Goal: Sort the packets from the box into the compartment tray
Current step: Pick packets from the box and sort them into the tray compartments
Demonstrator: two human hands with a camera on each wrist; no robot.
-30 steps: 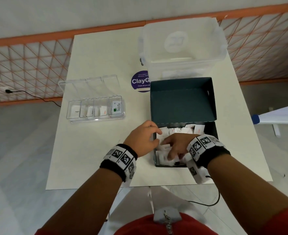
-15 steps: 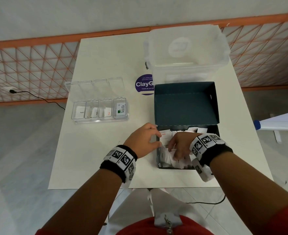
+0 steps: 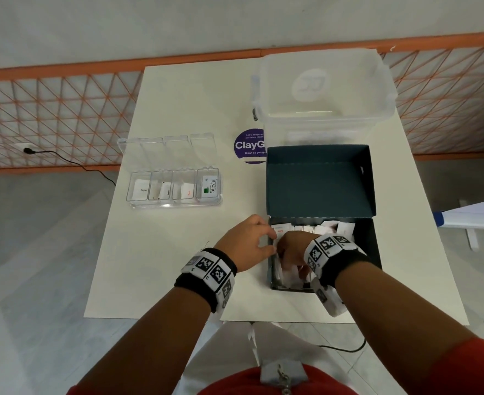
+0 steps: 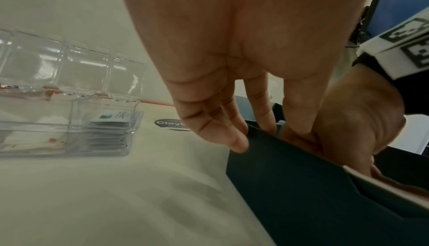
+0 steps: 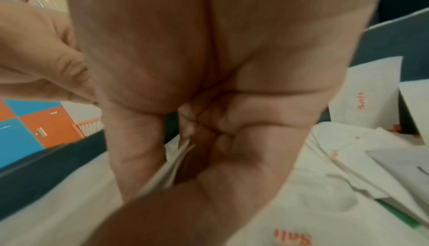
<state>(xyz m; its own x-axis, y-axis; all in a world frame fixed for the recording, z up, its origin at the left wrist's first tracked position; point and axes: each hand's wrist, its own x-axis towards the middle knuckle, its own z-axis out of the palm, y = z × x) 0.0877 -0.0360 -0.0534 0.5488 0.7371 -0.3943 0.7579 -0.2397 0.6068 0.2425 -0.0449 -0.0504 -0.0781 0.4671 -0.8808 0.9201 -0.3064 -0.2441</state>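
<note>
**Both hands at the packet box**

Head view: dark box (image 3: 369, 252) open on the white table (image 3: 178, 266), lid flap standing up behind it, white packets (image 3: 329, 228) heaped inside. Left hand (image 3: 246, 242) at the box's left wall, fingers curled toward the rim. Right hand (image 3: 293, 250) down inside the box among the packets, fingers hidden beneath it. Clear compartment tray (image 3: 175, 203) well apart to the left, lid up, each of its four sections holding packets, a Stevia packet (image 3: 210, 187) in the rightmost. Clear plastic tub (image 3: 323, 89) behind the box, purple round sticker (image 3: 247, 146) beside it.

Left wrist view: left hand's fingertips (image 4: 239, 141) touching the top edge of the box wall (image 4: 313, 195), fingers nearly straight, nothing held. Tray (image 4: 69, 121) off to the left, blurred.

Right wrist view: right hand (image 5: 197, 139) curled, thumb and fingers pinching a thin stack of white packets (image 5: 171, 169). Loose packets marked Salt (image 5: 364, 93) lying around it on the box floor.
</note>
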